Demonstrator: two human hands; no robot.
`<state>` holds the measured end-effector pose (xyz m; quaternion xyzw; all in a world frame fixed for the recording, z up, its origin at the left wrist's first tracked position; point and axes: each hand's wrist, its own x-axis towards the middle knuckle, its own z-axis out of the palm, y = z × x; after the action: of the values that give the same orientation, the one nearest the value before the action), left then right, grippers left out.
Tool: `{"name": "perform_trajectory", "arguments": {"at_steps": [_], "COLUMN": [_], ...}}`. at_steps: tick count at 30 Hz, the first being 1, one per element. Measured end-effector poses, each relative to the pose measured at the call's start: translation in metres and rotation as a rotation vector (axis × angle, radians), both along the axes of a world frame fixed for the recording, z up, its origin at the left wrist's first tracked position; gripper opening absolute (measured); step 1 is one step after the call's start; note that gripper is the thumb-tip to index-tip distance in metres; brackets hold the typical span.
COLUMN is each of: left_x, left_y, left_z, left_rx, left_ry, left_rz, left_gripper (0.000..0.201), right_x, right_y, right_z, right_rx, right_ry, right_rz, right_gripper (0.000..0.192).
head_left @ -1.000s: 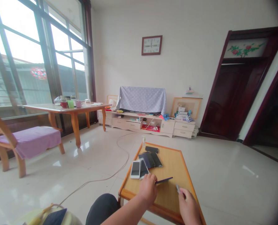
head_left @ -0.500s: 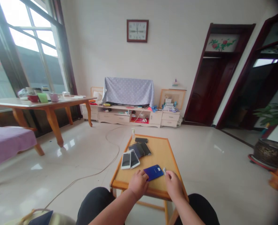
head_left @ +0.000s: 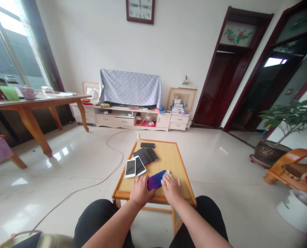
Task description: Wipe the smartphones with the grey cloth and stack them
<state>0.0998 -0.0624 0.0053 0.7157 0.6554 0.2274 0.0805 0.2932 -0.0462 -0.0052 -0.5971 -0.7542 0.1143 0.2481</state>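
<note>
Hands: both reach forward from bare forearms over the lap, palms down on the near edge of the small wooden table [head_left: 179,162].
Left hand [head_left: 140,187]: fingers curled loosely, resting on the near end of the blue-purple phone [head_left: 155,180] and pinning it flat.
Right hand [head_left: 172,186]: fingers spread narrowly, pressing a small white wad [head_left: 166,174] at the phone's far corner, at about one o'clock from the phone's middle.
Blue-purple phone: lies flat and slanted between the two hands, near the table's front edge.
Other phones: two white phones [head_left: 134,167] at ten o'clock from the left hand; dark phones [head_left: 145,155] fanned beyond them, one more [head_left: 147,145] at twelve o'clock.
Small bottle [head_left: 138,137]: upright at the table's far left corner.
</note>
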Motion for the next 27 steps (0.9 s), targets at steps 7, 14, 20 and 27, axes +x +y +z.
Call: {"name": "perform_trajectory", "arguments": {"at_steps": [7, 14, 20, 27], "left_x": [-0.001, 0.0, 0.001, 0.003], "left_y": [-0.004, -0.005, -0.007, -0.007], "left_z": [0.0, 0.001, 0.001, 0.004], "left_rx": [0.011, 0.019, 0.01, 0.009], "left_ry": [-0.016, -0.034, -0.032, -0.035], "left_rz": [0.016, 0.031, 0.041, 0.047], "left_gripper": [0.055, 0.059, 0.06, 0.052], "right_x": [0.004, -0.005, -0.01, -0.026], "right_y": [-0.007, -0.007, -0.001, 0.008], "right_z": [0.02, 0.024, 0.031, 0.03], "right_rx": [-0.182, -0.12, -0.136, -0.124], "right_ry": [-0.144, -0.196, -0.225, -0.235], "right_rz": [0.137, 0.212, 0.231, 0.253], "right_gripper": [0.057, 0.058, 0.054, 0.051]}}
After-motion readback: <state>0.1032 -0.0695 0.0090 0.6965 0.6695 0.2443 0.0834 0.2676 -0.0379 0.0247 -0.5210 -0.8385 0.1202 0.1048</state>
